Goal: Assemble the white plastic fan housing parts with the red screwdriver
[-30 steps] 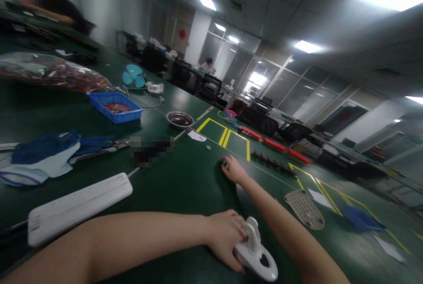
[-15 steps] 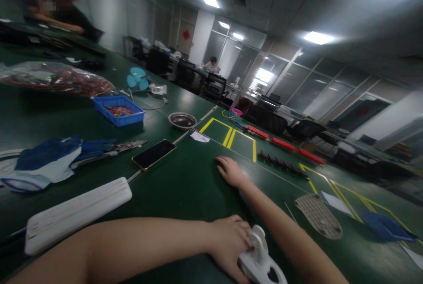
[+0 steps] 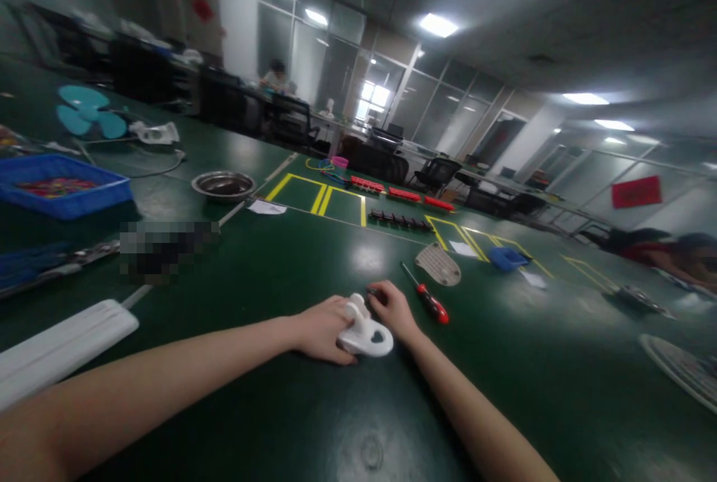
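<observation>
My left hand is wrapped round the side of a white plastic part with a heart-shaped hole and a rounded knob. Just to the right of that part, my right hand rests low over the green table, its fingers curled together round something small and dark that I cannot make out. A screwdriver with a red and black handle lies to the right of my right hand, and beyond it is a beige grid-patterned plate.
At the left are a blue tray of small colourful pieces, a teal fan, a metal bowl and a long white piece. Red strips and a black rack lie farther back. A person is at the far right.
The view has swung to the right. My right hand has drawn back beside the white part and its fingers have curled in. My left hand still holds the white part.
</observation>
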Available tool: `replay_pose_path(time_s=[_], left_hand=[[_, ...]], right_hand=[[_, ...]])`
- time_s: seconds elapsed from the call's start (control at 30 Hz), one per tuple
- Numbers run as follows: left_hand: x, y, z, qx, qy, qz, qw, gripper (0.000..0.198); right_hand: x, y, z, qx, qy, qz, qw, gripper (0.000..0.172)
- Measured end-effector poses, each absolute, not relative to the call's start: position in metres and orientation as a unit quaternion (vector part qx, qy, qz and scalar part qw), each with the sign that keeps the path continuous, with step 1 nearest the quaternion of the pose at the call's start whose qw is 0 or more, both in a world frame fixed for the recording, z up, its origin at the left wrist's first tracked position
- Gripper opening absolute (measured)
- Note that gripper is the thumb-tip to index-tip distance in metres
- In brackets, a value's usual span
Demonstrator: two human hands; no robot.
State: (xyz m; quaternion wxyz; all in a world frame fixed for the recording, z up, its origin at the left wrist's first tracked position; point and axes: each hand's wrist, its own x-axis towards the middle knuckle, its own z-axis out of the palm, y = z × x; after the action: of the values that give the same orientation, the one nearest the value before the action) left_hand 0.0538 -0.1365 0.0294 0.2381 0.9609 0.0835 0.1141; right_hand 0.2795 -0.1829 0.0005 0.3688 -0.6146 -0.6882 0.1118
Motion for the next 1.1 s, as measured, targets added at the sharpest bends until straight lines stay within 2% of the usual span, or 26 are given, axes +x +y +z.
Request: replay_pose_path(time_s=[0.1,0.17,0.27,0.37,0.47,0.63,0.87,1.1], left_hand=[[0.055,-0.139,0.031,0.963,0.082,0.107,0.235,0.058],[0.056,-0.14,0.033,0.967,0.087,0.09,0.223,0.053],[0.058,-0.142,0.035,0.97,0.093,0.072,0.211,0.045],[0.058,-0.143,0.036,0.969,0.102,0.073,0.211,0.053],[0.058,-0.143,0.036,0.967,0.111,0.069,0.218,0.06],[0.059,-0.143,0.036,0.966,0.12,0.053,0.222,0.049],[0.061,-0.144,0.037,0.966,0.111,0.057,0.226,0.05],[0.062,-0.145,0.041,0.964,0.115,0.05,0.233,0.048]], right_hand=[[0.282,-0.189,-0.002,-0.617,-0.664,0.113,0.407,0.023],[0.282,-0.188,-0.002,-0.617,-0.658,0.112,0.418,0.029],[0.281,-0.187,0.0,-0.614,-0.652,0.119,0.429,0.025],[0.279,-0.19,0.004,-0.606,-0.663,0.131,0.419,0.021],[0.276,-0.194,0.009,-0.603,-0.68,0.122,0.4,0.03],[0.275,-0.198,0.013,-0.58,-0.709,0.13,0.379,0.038],[0.276,-0.197,0.011,-0.575,-0.705,0.134,0.393,0.053],[0.276,-0.196,0.009,-0.573,-0.7,0.132,0.405,0.053]])
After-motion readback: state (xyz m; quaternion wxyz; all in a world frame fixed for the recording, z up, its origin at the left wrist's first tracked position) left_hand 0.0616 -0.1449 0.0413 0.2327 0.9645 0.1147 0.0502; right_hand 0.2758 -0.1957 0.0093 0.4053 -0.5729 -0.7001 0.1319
